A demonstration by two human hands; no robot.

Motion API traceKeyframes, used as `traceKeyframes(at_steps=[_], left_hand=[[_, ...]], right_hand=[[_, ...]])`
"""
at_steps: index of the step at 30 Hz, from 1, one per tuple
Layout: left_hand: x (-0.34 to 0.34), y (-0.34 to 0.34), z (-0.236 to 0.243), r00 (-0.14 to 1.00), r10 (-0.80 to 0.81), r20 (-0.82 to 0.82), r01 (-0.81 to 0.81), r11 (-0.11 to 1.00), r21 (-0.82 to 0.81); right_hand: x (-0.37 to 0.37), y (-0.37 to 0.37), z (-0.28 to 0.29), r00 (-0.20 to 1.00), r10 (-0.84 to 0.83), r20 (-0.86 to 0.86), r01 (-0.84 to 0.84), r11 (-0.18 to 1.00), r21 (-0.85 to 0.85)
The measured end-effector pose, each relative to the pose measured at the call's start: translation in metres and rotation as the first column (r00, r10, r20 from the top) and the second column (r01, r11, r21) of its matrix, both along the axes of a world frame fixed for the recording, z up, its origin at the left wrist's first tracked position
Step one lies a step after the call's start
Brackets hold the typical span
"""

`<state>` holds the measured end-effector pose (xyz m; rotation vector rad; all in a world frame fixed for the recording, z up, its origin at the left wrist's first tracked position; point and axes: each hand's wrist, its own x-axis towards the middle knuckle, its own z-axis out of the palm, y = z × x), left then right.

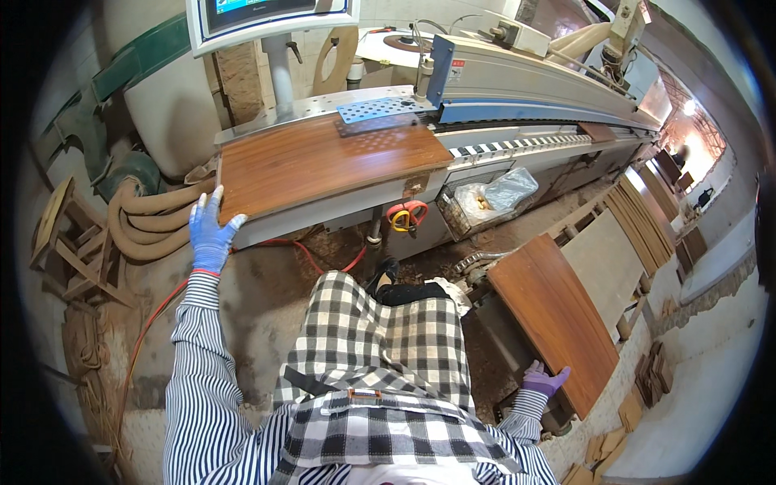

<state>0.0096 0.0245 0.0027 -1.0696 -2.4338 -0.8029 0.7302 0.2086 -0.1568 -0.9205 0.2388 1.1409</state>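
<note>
My left hand (pixel 212 229), in a blue white-tipped glove, grips the left corner of a brown wood-grain panel (pixel 315 174) lying on the machine's front table. A blue perforated plate (pixel 376 108) sits at that panel's back right. At lower right, my right hand (pixel 543 380), in a purple glove, holds the near edge of a second brown panel (pixel 550 315), which lies on a low stack of boards; some fingers are partly hidden.
A long edge-working machine (pixel 541 108) runs rightward beneath a monitor (pixel 270 40). A wire basket (pixel 485 202) and red-yellow coils (pixel 404 214) hang below. Hoses (pixel 137 226) and a wooden stool (pixel 69 242) stand left; stacked boards (pixel 638 210) lie right. A distant person (pixel 681 158) is near the doorway.
</note>
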Motion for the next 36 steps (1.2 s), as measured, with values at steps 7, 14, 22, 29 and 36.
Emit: traceKeyframes(at_steps=[7, 14, 22, 29, 36], left_hand=[[0.039, 0.054, 0.008, 0.997, -0.019, -0.079, 0.015, 0.998, -0.059], [0.071, 0.11, 0.01, 0.991, -0.106, -0.076, 0.1, 0.992, -0.08], [0.08, 0.121, 0.006, 0.957, -0.289, -0.041, 0.289, 0.957, 0.001], [0.105, 0.069, 0.006, 0.917, -0.398, 0.0, 0.396, 0.912, 0.11], [0.158, 0.018, 0.023, 0.834, -0.538, -0.126, 0.537, 0.843, -0.042]], right_hand=[[0.01, -0.002, -0.005, 1.0, -0.011, 0.021, 0.011, 1.0, 0.017], [0.03, -0.018, -0.009, 0.974, 0.225, 0.036, -0.225, 0.974, -0.006], [0.007, -0.064, 0.027, 0.897, 0.404, 0.178, -0.418, 0.907, 0.05], [-0.028, -0.055, 0.05, 0.825, 0.51, 0.245, -0.564, 0.767, 0.304], [-0.159, -0.005, 0.101, 0.509, 0.852, 0.123, -0.799, 0.414, 0.436]])
